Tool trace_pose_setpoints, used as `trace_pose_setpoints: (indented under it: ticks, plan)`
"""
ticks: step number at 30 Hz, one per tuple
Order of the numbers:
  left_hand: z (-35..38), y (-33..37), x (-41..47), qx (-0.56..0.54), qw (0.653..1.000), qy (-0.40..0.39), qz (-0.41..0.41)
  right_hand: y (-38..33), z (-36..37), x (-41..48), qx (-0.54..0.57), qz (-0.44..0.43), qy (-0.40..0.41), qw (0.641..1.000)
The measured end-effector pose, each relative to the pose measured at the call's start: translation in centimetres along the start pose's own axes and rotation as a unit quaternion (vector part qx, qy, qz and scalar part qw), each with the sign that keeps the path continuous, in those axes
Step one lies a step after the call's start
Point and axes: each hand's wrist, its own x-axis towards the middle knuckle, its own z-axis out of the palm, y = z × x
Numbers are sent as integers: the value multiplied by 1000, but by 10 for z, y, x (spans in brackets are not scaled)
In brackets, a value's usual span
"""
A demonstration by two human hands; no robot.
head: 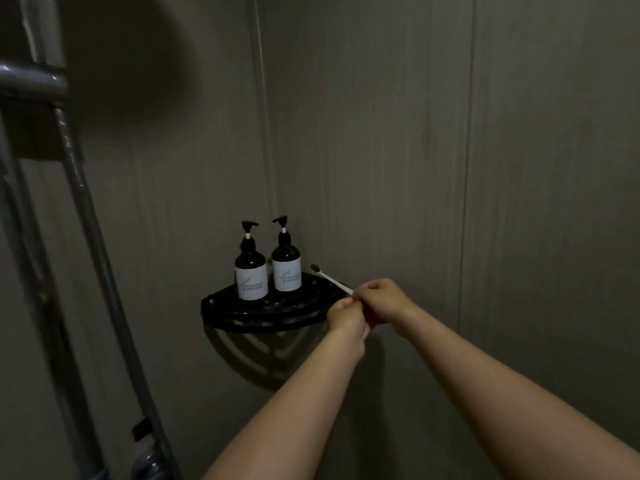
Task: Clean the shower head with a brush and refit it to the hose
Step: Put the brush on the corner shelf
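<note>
A brush (330, 278) with a white handle and a dark bristle head slants up over the right end of the black corner shelf (242, 315). My right hand (382, 301) pinches the low end of its handle. My left hand (348, 318) meets it at the same spot, fingertips closed on the handle end. The grey shower hose (100, 244) runs down the left side beside a metal rail (24, 237). A grey bracket (33, 81) sits at the top left. No shower head shows clearly in this dim view.
Two dark pump bottles (251, 268) (286, 261) with white labels stand on the shelf in the wall corner. Grey panelled walls surround the shelf. A hose fitting (149, 459) shows at the bottom left.
</note>
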Motion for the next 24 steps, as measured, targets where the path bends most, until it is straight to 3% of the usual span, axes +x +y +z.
trace_pose_setpoints:
  ticks: [10,24]
  plan:
    - [-12,1,65,-24,998,5,-57,5,18,58,-122,16,38,992]
    - [-6,-8,74,-38,995,-8,-92,13,10,72,-152,41,58,986]
